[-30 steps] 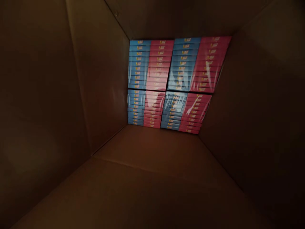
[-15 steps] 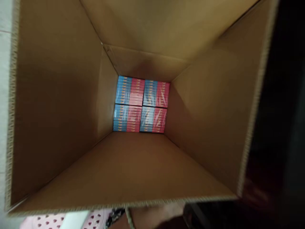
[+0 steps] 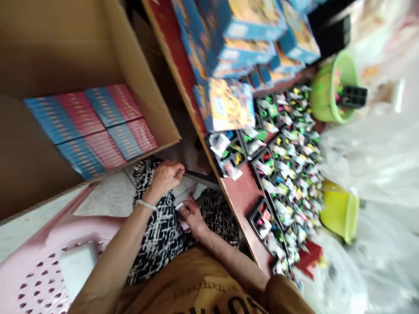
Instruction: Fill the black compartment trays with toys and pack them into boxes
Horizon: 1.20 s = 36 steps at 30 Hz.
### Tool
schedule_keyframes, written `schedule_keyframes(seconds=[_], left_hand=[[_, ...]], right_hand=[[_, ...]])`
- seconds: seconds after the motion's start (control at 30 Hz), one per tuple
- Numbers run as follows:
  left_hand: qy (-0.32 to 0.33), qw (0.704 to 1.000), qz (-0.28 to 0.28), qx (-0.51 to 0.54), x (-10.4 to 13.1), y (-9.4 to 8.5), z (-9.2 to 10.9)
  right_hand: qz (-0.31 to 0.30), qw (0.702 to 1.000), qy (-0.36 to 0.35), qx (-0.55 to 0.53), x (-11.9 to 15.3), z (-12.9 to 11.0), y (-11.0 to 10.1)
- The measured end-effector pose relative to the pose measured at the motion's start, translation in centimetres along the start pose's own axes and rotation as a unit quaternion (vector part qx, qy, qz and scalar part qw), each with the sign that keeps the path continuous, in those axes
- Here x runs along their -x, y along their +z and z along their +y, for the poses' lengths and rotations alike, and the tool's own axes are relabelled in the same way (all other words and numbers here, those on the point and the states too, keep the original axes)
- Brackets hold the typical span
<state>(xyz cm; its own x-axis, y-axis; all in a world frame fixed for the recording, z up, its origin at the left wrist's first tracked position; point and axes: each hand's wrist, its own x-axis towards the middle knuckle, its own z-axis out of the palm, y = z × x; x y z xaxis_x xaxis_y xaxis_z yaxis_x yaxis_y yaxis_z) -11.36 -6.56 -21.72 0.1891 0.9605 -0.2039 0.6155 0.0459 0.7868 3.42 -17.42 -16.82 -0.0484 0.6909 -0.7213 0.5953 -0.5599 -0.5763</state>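
Note:
My left hand, with a pale bracelet at the wrist, hovers over my patterned trousers, below the cardboard box's near corner. Its fingers are curled in, and what they hold, if anything, I cannot make out. Lower and to the right, my right hand is closed by my lap, with small whitish and pinkish bits showing at its fingertips, too blurred to name. Inside the open cardboard box, blue and pink thin packs stand in tight rows, apart from both hands.
Right of my legs runs a reddish table bearing black trays of small colourful pieces and blue-yellow boxes. Beyond are a green basket, a yellow container and clear plastic. A pink chair stands at lower left.
My view has swung from straight down into the cardboard box toward the right. The box now lies at upper left, and both hands, my lap and the table have come into view.

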Motion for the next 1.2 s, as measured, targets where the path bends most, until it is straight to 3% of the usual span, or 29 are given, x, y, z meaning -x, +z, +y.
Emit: schedule_keyframes(seconds=[0.13,0.2,0.3,0.37,0.5,0.57,0.63,0.77,0.93,1.07,1.2], left_hand=[[0.059,0.998,-0.011,0.016,0.9,1.2,0.9],[0.084,0.996,-0.015,0.028,2.0,0.9,1.7],[0.126,0.991,-0.027,0.046,4.5,-0.1,4.3],[0.184,0.980,-0.026,0.075,6.1,-0.6,7.2],[0.359,0.928,0.063,0.080,7.5,0.3,14.2],[0.408,0.908,0.082,0.045,7.1,1.7,17.1],[0.427,0.901,0.078,0.024,6.3,3.0,19.0],[0.421,0.905,0.051,0.030,4.8,4.8,20.3],[0.409,0.912,0.028,0.003,4.4,5.5,20.6],[0.415,0.909,0.014,-0.028,4.4,6.0,21.0],[0.409,0.911,0.019,-0.053,4.1,6.4,21.3]], right_hand=[[-0.096,0.989,-0.047,-0.097,7.1,-0.2,-4.6],[-0.085,0.984,-0.106,-0.111,10.2,-0.9,-7.2],[0.026,0.977,-0.178,-0.111,13.7,-1.2,-11.1],[0.131,0.960,-0.213,-0.123,14.9,-0.5,-13.8],[0.391,0.877,-0.255,-0.118,14.7,1.8,-18.6],[0.481,0.832,-0.249,-0.122,13.8,2.4,-20.2],[0.490,0.825,-0.248,-0.134,12.9,2.6,-20.9],[0.436,0.864,-0.253,-0.023,11.3,2.3,-19.9],[0.494,0.810,-0.253,0.189,10.0,3.3,-18.5],[0.477,0.812,-0.248,0.228,10.2,3.7,-18.7],[0.445,0.833,-0.259,0.203,12.4,4.0,-19.7]])
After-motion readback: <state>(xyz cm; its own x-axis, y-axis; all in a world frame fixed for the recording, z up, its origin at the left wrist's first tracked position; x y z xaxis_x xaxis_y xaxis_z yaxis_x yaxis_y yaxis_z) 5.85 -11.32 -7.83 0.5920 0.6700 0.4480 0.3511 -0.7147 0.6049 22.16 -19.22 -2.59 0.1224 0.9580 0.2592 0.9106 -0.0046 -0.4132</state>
